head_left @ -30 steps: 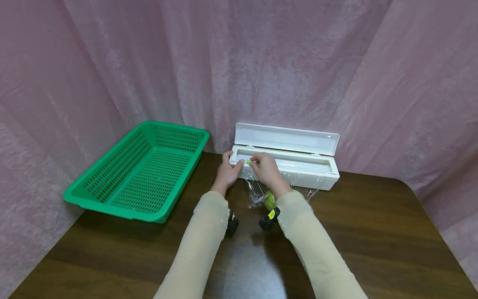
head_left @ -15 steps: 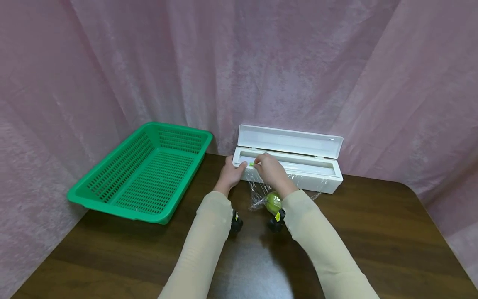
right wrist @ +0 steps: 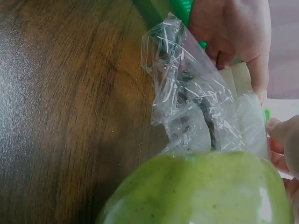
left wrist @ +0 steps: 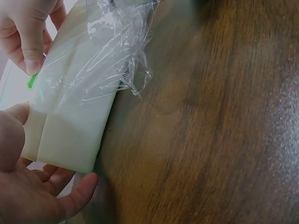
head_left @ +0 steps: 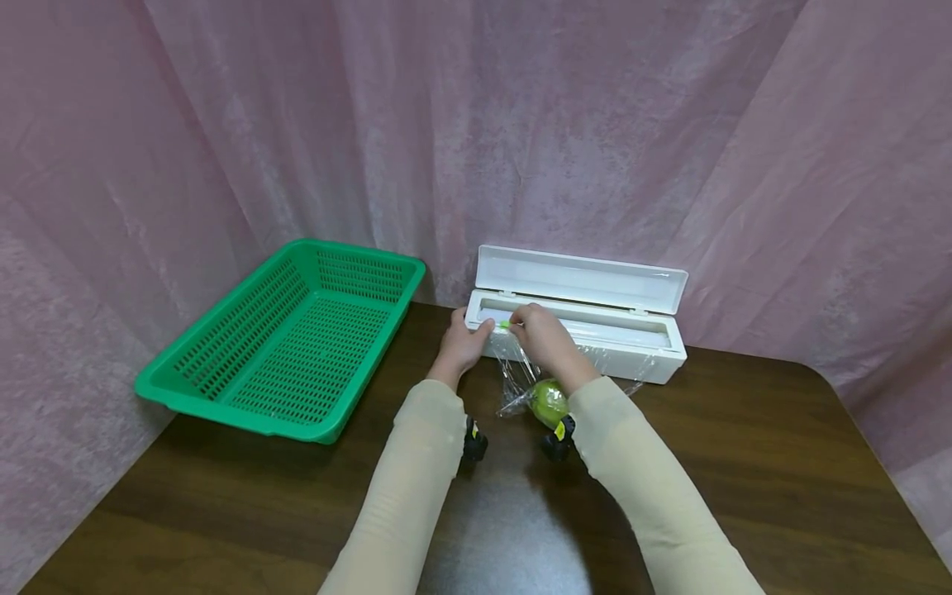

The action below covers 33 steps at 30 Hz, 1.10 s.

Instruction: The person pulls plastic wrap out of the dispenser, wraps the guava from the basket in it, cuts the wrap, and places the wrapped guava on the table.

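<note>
A white cling film dispenser (head_left: 632, 364) lies with its lid up at the back of the table. My left hand (head_left: 461, 345) grips its left end, thumb near the top edge and other fingers around the end. My right hand (head_left: 546, 339) pinches a small green slide cutter (head_left: 505, 325) on the front rim, close to my left thumb. Clear cling film (right wrist: 187, 98) hangs over the dispenser's front and bunches on the table. A green apple (head_left: 549, 402) sits in the film under my right wrist, partly hidden by the sleeve and wrist camera.
A green perforated plastic basket (head_left: 335, 397) stands to the left on the brown wooden table (head_left: 759, 463). Pink curtains (head_left: 580, 124) hang close behind the table. The raised dispenser lid (head_left: 580, 277) leans back near the curtain.
My right forearm has shifted a little to the right, so more of the apple shows. The head view has moved slightly. Both hands keep their holds, and the slide cutter shows no clear movement.
</note>
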### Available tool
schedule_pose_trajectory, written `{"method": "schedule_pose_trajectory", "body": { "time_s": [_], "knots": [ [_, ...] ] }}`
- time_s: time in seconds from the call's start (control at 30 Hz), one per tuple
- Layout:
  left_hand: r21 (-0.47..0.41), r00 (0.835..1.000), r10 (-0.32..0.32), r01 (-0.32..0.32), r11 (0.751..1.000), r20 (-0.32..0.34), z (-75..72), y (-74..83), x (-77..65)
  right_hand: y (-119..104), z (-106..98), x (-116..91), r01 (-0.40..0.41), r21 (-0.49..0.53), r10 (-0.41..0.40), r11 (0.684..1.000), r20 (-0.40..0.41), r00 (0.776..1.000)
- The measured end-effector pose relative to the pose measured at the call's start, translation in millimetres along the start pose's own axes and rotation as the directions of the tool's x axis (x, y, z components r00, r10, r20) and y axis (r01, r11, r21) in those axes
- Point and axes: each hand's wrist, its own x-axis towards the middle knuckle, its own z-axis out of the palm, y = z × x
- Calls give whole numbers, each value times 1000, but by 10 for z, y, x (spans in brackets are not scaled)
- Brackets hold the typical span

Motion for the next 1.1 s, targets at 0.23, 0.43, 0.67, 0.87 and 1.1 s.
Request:
{"method": "schedule_pose_trajectory", "body": {
  "time_s": [0.23,0.43,0.67,0.87,1.1],
  "knots": [
    [-3,1000,-7,7,1000,4,4,-12,6,-12,-28,-9,3,3,-3,1000,19,1000],
    [-2,1000,-7,7,1000,10,6,-5,9,-24,-79,-7,43,-23,-42,999,34,999],
    [-11,1000,-3,3,1000,23,-31,28,-31,-13,-78,4,46,-29,-44,999,41,998],
    [-13,1000,-1,2,1000,23,-32,36,-43,3,-79,7,48,-23,-47,999,46,998],
    [-17,999,-8,8,1000,31,-21,27,-30,25,-96,-2,38,-12,-37,999,64,997]
  ]
}}
